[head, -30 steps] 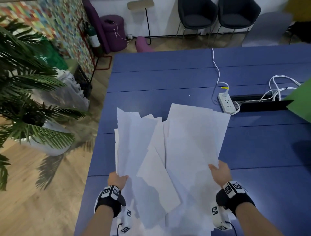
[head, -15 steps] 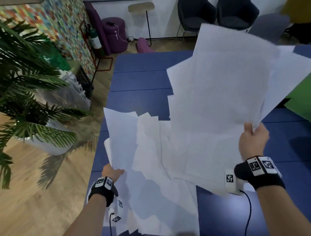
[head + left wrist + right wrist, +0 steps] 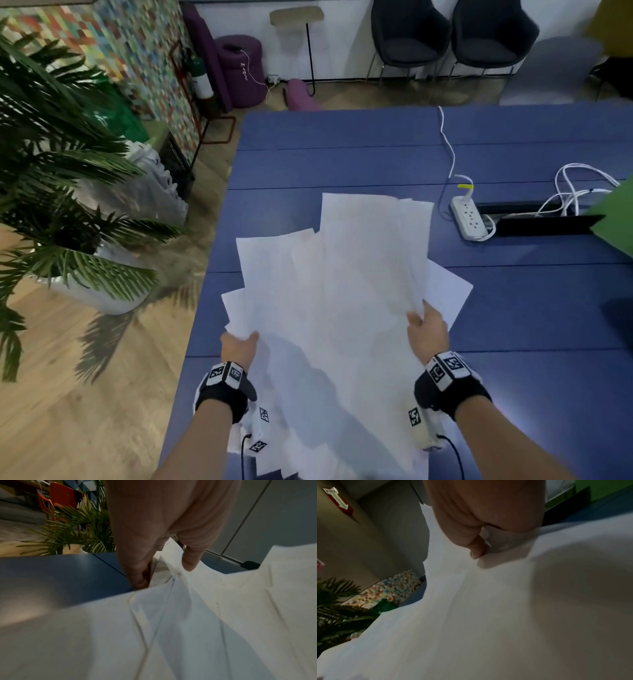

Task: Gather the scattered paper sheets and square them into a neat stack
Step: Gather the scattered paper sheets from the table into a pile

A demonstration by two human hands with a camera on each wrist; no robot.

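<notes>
A loose, fanned pile of white paper sheets [image 3: 335,294] lies on the blue table [image 3: 513,308] in front of me, corners sticking out at different angles. My left hand [image 3: 239,346] pinches the pile's left edge; the left wrist view shows thumb and fingers [image 3: 137,574] clamped on the sheets [image 3: 205,615]. My right hand [image 3: 428,329] grips the right edge, thumb on top, with one sheet [image 3: 445,291] poking out beyond it. In the right wrist view the thumb [image 3: 476,550] presses onto the paper [image 3: 488,615]; the other fingers are hidden under it.
A white power strip [image 3: 469,217] with cables [image 3: 575,188] sits beyond the pile to the right, beside a black cable slot [image 3: 541,224]. A green object [image 3: 620,219] enters at the right edge. A potted palm [image 3: 58,205] stands off the table's left edge.
My right hand had lifted a bundle of sheets high to the right; it has now come back down and left, laying them over the sheets held by my left hand.
</notes>
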